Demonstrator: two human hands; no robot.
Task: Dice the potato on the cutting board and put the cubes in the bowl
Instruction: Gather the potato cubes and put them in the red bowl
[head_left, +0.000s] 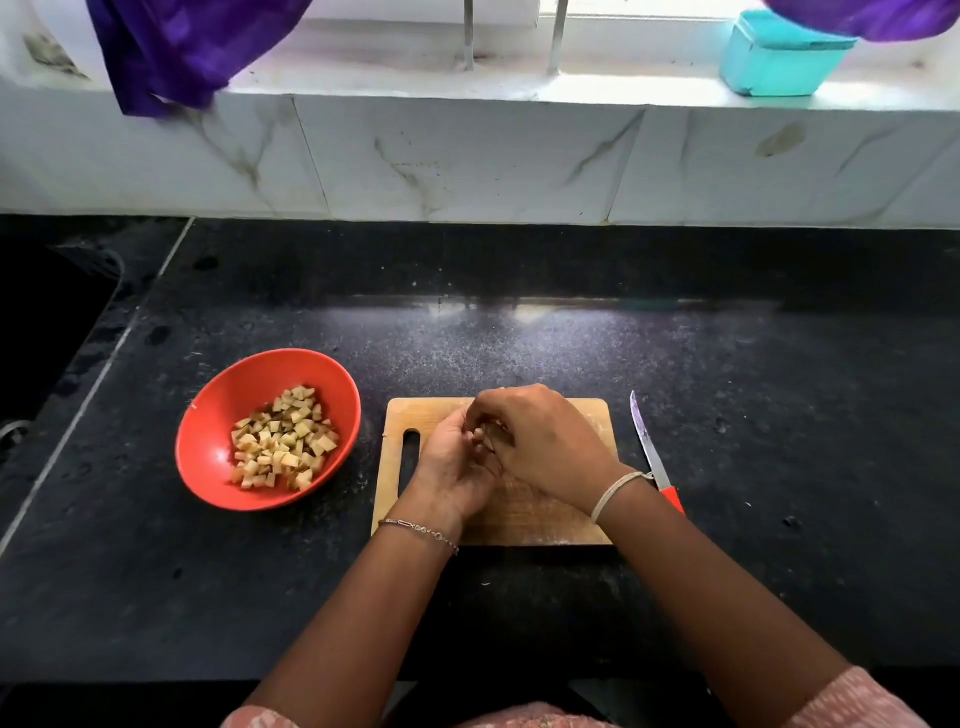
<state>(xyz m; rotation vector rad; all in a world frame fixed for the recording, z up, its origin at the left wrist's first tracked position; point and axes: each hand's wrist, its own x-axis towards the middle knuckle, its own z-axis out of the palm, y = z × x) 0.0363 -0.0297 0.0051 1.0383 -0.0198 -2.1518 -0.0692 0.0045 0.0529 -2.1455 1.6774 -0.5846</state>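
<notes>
both hands meet over the middle of the wooden cutting board (589, 415), which lies on the black countertop (779, 415) nearer its front edge than the tiled wall. the left hand (454, 470) is cupped with its fingers curled up and inward, and the right hand (545, 444) arches over it, fingers bent down and drawn together. between them they enclose a small cluster of pale potato pieces (480, 434), of which only a sliver shows, so how many there are cannot be told. the board's slot handle (409, 457) runs along its left edge. just off that edge stands the red bowl (218, 415), apart from the board, with a heap of potato cubes (285, 441) lying in its bottom. a knife (647, 447) lies on the counter just beside the board's right edge, blade pointing toward the wall, its red handle partly hidden under the right wrist. a teal box (779, 57) sits on the far sill.
</notes>
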